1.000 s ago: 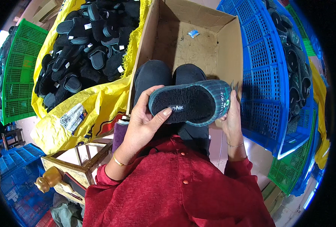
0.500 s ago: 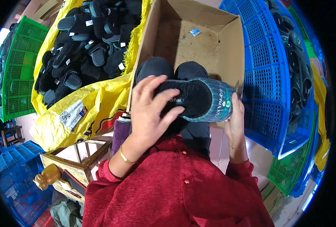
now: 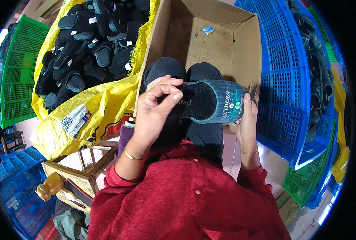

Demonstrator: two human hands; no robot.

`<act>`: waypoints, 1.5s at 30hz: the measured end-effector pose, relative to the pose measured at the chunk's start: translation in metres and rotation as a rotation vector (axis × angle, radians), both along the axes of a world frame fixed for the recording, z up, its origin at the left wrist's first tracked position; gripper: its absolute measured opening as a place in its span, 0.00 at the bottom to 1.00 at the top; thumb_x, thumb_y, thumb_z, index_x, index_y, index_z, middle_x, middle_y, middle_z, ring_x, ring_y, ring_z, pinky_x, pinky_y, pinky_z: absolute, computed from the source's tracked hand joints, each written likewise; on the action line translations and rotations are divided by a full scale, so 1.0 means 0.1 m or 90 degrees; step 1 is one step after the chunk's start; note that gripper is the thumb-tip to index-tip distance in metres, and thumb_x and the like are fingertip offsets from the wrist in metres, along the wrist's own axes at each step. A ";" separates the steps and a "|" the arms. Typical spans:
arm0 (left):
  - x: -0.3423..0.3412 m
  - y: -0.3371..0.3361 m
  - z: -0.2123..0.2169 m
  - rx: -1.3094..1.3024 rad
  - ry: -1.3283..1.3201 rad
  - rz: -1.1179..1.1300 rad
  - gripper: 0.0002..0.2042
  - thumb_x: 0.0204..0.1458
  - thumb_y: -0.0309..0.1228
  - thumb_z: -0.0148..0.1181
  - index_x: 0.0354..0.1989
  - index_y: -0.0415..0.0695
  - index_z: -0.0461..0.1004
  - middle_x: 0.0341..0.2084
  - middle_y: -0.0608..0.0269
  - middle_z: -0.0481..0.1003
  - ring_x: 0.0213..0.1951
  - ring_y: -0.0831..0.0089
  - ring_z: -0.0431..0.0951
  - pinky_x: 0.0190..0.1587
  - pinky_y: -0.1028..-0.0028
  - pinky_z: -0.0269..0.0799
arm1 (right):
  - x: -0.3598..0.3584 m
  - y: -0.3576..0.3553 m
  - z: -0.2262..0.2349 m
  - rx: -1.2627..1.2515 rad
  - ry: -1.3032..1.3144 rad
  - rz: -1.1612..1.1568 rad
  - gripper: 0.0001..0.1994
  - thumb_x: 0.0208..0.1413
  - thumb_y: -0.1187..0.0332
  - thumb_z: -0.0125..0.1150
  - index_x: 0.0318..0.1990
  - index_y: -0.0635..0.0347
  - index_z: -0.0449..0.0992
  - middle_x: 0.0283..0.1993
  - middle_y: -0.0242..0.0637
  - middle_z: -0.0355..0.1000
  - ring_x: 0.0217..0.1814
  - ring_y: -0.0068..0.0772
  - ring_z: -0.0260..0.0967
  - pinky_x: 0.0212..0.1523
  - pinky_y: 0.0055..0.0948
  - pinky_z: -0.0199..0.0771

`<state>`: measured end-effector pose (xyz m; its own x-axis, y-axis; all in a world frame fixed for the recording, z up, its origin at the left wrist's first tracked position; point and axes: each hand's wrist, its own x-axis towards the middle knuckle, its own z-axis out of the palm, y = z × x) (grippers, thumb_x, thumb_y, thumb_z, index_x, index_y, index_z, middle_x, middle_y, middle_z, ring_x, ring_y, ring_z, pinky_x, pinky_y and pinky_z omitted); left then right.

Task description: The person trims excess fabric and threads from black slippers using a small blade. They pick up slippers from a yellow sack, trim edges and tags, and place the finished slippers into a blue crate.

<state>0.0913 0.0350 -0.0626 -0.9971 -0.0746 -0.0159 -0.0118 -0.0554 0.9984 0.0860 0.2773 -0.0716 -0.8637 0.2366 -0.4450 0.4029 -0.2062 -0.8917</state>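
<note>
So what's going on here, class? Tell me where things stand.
A person in a red top holds a striped slipper by its toe end in the right hand. The left hand is curled at the heel end; whether it pinches anything is unclear. Just beyond is an open box with a blue packet inside. A yellow sack of black slippers lies to the left, and a blue basket is to the right.

Slipper [image 3: 222,102] with heel partly hidden behind left fingers [image 3: 166,89], yellow sack [image 3: 52,136] cropped at top
</note>
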 end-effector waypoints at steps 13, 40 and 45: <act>-0.41 -0.28 0.19 -0.337 0.153 0.021 0.13 0.55 0.29 0.58 0.45 0.36 0.74 0.46 0.54 0.74 0.47 0.70 0.73 0.55 0.71 0.64 | -0.05 0.04 0.09 -0.060 0.009 -0.034 0.15 0.62 0.52 0.49 0.35 0.54 0.70 0.22 0.21 0.67 0.14 0.07 0.57 0.10 0.11 0.47; -0.74 0.04 0.29 -0.048 0.088 0.031 0.11 0.59 0.31 0.53 0.36 0.36 0.77 0.28 0.64 0.79 0.31 0.82 0.76 0.36 0.82 0.71 | 0.06 0.37 0.15 -0.091 0.115 -0.077 0.19 0.63 0.51 0.47 0.54 0.52 0.68 0.36 0.22 0.72 0.26 0.07 0.67 0.15 0.08 0.56; -0.84 -0.02 0.22 -0.472 0.245 0.078 0.21 0.54 0.33 0.56 0.56 0.39 0.66 0.57 0.45 0.64 0.62 0.50 0.58 0.63 0.62 0.53 | 0.09 0.38 0.17 -0.088 0.075 -0.145 0.23 0.63 0.51 0.45 0.59 0.54 0.64 0.40 0.23 0.73 0.27 0.08 0.69 0.14 0.07 0.57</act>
